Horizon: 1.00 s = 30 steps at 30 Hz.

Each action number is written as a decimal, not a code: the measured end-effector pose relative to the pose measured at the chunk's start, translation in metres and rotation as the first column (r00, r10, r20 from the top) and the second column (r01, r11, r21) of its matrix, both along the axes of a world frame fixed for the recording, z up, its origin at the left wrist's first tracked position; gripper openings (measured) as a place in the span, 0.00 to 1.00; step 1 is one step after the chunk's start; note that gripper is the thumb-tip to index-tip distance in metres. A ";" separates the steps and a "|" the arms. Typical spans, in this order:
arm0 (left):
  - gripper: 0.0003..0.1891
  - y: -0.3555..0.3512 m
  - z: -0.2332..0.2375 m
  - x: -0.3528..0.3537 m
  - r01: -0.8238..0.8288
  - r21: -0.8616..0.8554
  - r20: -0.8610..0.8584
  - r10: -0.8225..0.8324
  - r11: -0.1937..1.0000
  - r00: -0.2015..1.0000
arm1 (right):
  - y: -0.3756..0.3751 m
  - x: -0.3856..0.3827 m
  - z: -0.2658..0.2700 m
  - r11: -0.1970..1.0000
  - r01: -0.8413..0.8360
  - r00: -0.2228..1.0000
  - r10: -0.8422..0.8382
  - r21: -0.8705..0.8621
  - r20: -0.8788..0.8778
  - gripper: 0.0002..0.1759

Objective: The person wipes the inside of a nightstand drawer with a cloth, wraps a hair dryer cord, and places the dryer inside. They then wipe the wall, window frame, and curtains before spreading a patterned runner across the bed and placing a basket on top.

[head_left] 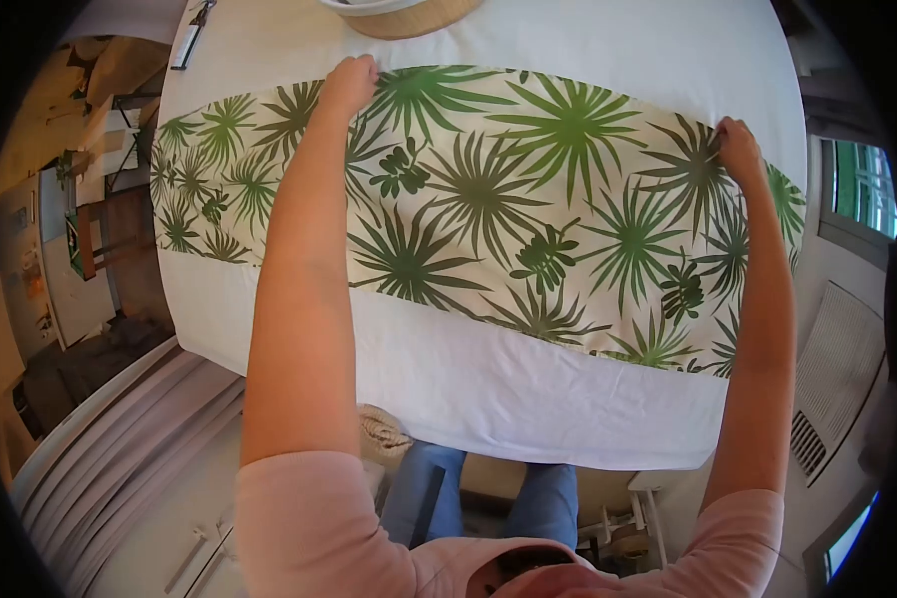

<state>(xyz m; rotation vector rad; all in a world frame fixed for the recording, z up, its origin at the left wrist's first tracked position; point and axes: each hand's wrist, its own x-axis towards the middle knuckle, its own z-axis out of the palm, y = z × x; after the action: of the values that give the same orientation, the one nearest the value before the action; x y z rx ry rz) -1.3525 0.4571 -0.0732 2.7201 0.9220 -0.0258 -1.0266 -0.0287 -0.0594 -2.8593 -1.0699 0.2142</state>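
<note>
A long cream table runner (488,199) printed with green palm leaves lies across a white tablecloth (448,364), its ends reaching toward both sides of the table. With fingers closed, my left hand (349,85) grips the runner's far edge left of the middle. Farther right, my right hand (739,151) is closed on the same far edge near the right end. Both arms stretch forward over the cloth, and my left forearm hides part of the leaf print. The fingertips of both hands are mostly hidden.
Beyond the runner stands a round wood-coloured container (404,22) with a pale rim. A small dark object (191,35) lies at the table's far left corner. A coil of rope (383,429) shows below the near table edge. Pale curtain folds (130,458) hang at lower left.
</note>
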 end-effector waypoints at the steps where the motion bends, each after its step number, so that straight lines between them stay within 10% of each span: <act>1: 0.05 0.001 0.003 0.001 -0.006 0.045 0.089 0.002 0.999 0.996 | -0.003 0.003 0.002 0.998 0.042 0.999 -0.043 0.052 0.028 0.09; 10: 0.25 -0.077 0.010 -0.022 -0.012 0.027 0.577 -0.006 1.000 0.816 | 0.016 -0.103 0.005 0.891 0.172 0.940 -0.276 0.419 0.201 0.24; 13: 0.30 -0.135 0.017 -0.090 0.007 0.179 0.412 -0.082 0.984 0.908 | -0.015 -0.202 0.005 0.948 0.099 0.912 -0.208 0.302 0.354 0.30; 17: 0.35 -0.212 0.003 -0.177 -0.002 0.130 0.088 -0.010 0.991 0.996 | -0.132 -0.263 -0.040 0.849 0.515 0.831 -0.461 -0.119 0.312 0.31; 18: 0.36 -0.225 0.002 -0.191 0.030 0.113 0.044 -0.035 0.993 0.998 | -0.163 -0.265 -0.055 0.910 0.409 0.795 -0.389 0.063 0.465 0.31; 25: 0.36 -0.320 0.022 -0.237 0.561 -0.221 0.168 -0.536 0.797 0.828 | -0.206 -0.291 -0.004 0.333 0.928 0.345 -0.937 -0.164 0.049 0.42; 28: 0.35 -0.301 0.023 -0.258 0.409 -0.105 0.319 -0.359 0.907 0.877 | -0.211 -0.288 -0.031 0.014 0.999 0.011 -0.996 -0.029 -0.091 0.42; 30: 0.34 -0.261 0.016 -0.276 -0.156 -0.416 0.346 0.315 0.896 0.884 | -0.193 -0.303 -0.025 0.004 0.998 -0.009 -0.977 -0.062 -0.214 0.41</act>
<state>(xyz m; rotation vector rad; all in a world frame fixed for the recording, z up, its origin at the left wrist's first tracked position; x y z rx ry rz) -1.6283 0.1961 -0.0572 2.1236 0.9964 0.3620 -1.3295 -0.2212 -0.0841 -2.5447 1.1747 0.2657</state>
